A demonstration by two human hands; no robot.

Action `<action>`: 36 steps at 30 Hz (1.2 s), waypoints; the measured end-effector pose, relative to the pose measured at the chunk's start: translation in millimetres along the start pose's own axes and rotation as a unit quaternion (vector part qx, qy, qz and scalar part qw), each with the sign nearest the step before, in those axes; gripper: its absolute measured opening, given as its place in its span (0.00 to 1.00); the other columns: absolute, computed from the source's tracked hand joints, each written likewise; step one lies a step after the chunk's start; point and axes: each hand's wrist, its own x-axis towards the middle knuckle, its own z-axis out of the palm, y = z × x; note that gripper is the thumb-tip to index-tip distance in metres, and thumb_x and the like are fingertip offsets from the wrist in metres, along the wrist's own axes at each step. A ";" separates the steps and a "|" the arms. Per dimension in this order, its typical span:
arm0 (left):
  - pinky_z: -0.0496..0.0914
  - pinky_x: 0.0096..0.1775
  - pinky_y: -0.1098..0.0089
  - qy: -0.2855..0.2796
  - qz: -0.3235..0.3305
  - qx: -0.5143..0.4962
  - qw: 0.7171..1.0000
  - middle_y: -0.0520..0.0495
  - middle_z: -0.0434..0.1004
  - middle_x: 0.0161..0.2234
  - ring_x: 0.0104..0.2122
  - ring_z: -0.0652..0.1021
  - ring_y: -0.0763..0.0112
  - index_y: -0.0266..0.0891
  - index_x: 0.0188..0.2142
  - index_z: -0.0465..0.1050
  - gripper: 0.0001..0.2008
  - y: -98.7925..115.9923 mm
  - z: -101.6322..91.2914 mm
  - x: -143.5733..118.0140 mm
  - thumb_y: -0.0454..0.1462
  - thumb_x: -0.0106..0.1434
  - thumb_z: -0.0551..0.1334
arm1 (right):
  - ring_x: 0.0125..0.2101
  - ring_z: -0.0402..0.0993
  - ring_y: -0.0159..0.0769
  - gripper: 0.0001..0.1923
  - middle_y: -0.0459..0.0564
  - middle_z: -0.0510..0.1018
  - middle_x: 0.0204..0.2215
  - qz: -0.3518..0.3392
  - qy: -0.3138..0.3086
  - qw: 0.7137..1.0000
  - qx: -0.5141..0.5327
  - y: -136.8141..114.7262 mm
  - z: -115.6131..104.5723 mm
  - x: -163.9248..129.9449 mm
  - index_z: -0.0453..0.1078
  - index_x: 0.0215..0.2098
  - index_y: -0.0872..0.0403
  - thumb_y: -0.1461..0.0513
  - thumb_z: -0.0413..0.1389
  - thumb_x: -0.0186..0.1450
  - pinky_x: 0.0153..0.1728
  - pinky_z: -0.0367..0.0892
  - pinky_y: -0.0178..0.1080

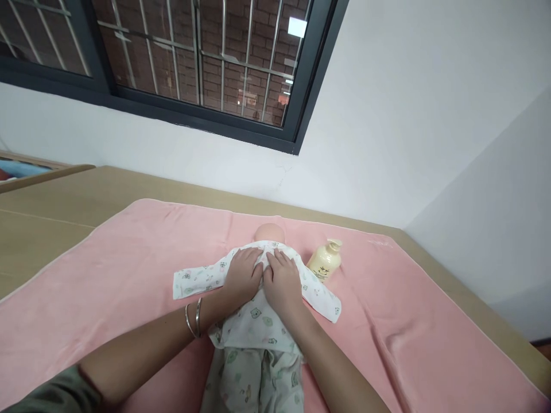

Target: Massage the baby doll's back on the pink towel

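A baby doll lies on a pink blanket, only the top of its head bare beyond the collar. It wears a white printed baby shirt with both sleeves spread out sideways, and matching pants. My left hand, with two bangles at the wrist, rests on the upper chest of the shirt, fingers extended. Beside it my right hand lies on the other side of the chest, fingers also extended. Both thumbs are close together at the shirt's middle. Neither hand visibly grips anything.
A pale yellow pump bottle leans on the blanket near the doll's right-hand sleeve in view. The pink blanket covers much of a wooden surface. Behind are a white wall and a dark-framed window with metal bars.
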 end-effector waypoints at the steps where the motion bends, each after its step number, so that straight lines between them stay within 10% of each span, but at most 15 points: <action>1: 0.70 0.56 0.50 -0.002 0.000 0.000 1.000 0.38 0.81 0.49 0.49 0.78 0.54 0.36 0.49 0.74 0.17 0.3 -0.6 0.6 0.35 0.67 0.50 | 0.68 0.59 0.49 0.25 0.57 0.66 0.66 0.004 0.001 1.000 0.002 -0.1 1.4 0.1 0.69 0.63 0.56 0.65 0.45 0.71 0.68 0.51 0.57; 14: 0.68 0.61 0.50 -0.019 -0.035 -0.066 0.997 0.38 0.79 0.53 0.56 0.76 0.54 0.36 0.51 0.76 0.19 -15.9 3.5 17.0 0.37 0.66 0.52 | 0.62 0.68 0.45 0.22 0.58 0.76 0.59 -0.018 0.070 0.988 0.140 11.5 3.5 13.6 0.77 0.54 0.57 0.67 0.48 0.66 0.66 0.58 0.51; 22: 0.56 0.68 0.48 -0.066 -0.024 -0.175 0.982 0.37 0.73 0.60 0.64 0.68 0.52 0.37 0.52 0.76 0.20 34.9 -11.5 30.2 0.42 0.70 0.52 | 0.59 0.72 0.41 0.24 0.54 0.77 0.57 -0.085 0.285 0.938 0.180 40.8 -79.1 14.0 0.77 0.52 0.54 0.67 0.43 0.67 0.62 0.66 0.48; 25: 0.55 0.69 0.54 -0.111 -0.081 -0.381 0.914 0.40 0.73 0.61 0.65 0.67 0.58 0.40 0.51 0.77 0.21 73.7 -6.5 44.3 0.45 0.73 0.49 | 0.63 0.67 0.43 0.27 0.58 0.73 0.61 -0.033 0.273 0.952 0.135 51.3 -105.5 12.4 0.74 0.57 0.57 0.69 0.43 0.66 0.64 0.64 0.49; 31: 0.67 0.63 0.61 -0.171 -0.364 -0.696 0.595 0.26 0.65 0.65 0.64 0.70 0.57 0.29 0.62 0.64 0.34 119.5 16.8 90.9 0.53 0.74 0.40 | 0.67 0.61 0.45 0.29 0.63 0.71 0.62 0.057 0.109 0.992 0.007 68.5 -113.1 22.7 0.68 0.62 0.66 0.71 0.41 0.67 0.69 0.51 0.50; 33: 0.69 0.61 0.60 -0.180 -0.383 -0.718 0.553 0.23 0.65 0.65 0.63 0.72 0.57 0.25 0.65 0.59 0.38 126.7 19.9 97.6 0.54 0.73 0.37 | 0.64 0.66 0.46 0.27 0.63 0.74 0.60 0.060 0.080 0.995 -0.026 71.1 -112.3 25.7 0.69 0.62 0.65 0.70 0.41 0.68 0.68 0.52 0.48; 36: 0.69 0.62 0.61 -0.179 -0.378 -0.713 0.563 0.25 0.65 0.65 0.65 0.70 0.58 0.26 0.66 0.59 0.40 133.1 17.0 93.7 0.55 0.72 0.35 | 0.58 0.74 0.44 0.25 0.60 0.77 0.57 0.067 0.067 0.993 -0.074 71.0 -114.1 27.1 0.71 0.59 0.61 0.68 0.41 0.70 0.65 0.56 0.45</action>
